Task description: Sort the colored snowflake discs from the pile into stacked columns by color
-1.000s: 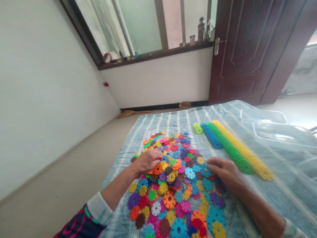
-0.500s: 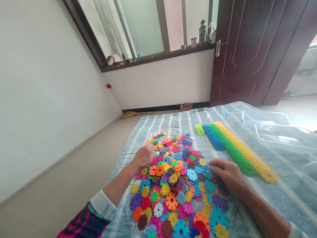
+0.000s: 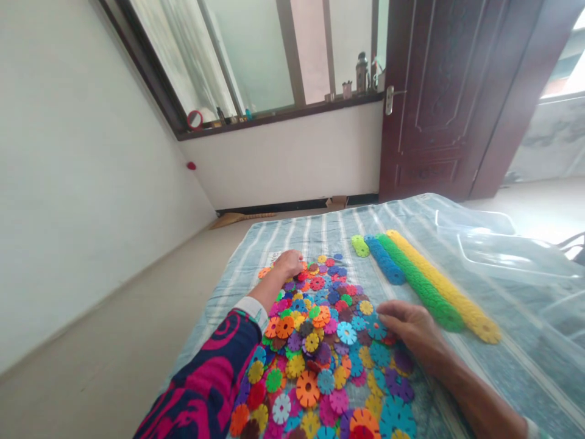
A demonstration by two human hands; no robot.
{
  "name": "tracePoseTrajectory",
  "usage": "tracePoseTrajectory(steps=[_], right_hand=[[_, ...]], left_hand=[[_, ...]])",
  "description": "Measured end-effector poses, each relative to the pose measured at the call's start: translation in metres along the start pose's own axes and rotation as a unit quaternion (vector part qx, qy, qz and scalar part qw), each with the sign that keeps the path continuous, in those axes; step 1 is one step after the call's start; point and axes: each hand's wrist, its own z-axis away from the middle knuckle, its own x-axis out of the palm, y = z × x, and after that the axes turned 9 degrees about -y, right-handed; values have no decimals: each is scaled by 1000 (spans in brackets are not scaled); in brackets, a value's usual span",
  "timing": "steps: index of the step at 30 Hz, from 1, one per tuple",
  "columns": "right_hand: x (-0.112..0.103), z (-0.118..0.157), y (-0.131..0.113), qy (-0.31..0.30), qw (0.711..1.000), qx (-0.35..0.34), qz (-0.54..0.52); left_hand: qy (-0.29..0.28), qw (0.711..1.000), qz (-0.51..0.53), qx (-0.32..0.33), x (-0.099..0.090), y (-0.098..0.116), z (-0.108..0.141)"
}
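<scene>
A loose heap of notched plastic snowflake discs in many colours lies on the striped cloth. My left hand reaches to the far left edge of the heap, fingers bent down and closed among the discs; its fingertips and whatever they hold are hidden. My right hand stays at the heap's right side, fingers curled and closed at the edge of a blue snowflake disc. Beyond it lie sorted rows of overlapping discs: a long yellow row, a long green row, a shorter blue row and a short lime row.
Clear plastic boxes stand on the right of the striped cloth. A dark red door and a window sill with small items and a flask are behind. A straw broom lies on the floor.
My left hand has moved forward and slightly right to the far edge of the heap. My right hand keeps its place by the blue disc. The view has shifted slightly.
</scene>
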Motion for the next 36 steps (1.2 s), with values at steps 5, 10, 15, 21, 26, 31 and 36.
tracePoseTrajectory(steps=[5,10,15,21,26,31,36], right_hand=[[1,-1,-2,0,1000,4,-2],[1,-1,-1,-4,1000,1,-2],[1,0,-2,-9,1000,-1,-13],[0,-4,4,-13,1000,-16,-6],[0,-8,9,-16,1000,-25,-10],[2,-9,6,-7,1000,-29,-9],[2,-9,4,-9,999,-31,-25]], left_hand=[[-63,998,-15,-22,0,1,-16],[-121,992,13,-35,0,-8,-18],[-112,991,66,-33,0,-17,-10],[-40,992,119,-13,-17,-19,-6],[27,991,131,5,-28,-3,-14],[34,983,162,75,-4,45,-21],[22,973,188,128,34,101,-34]])
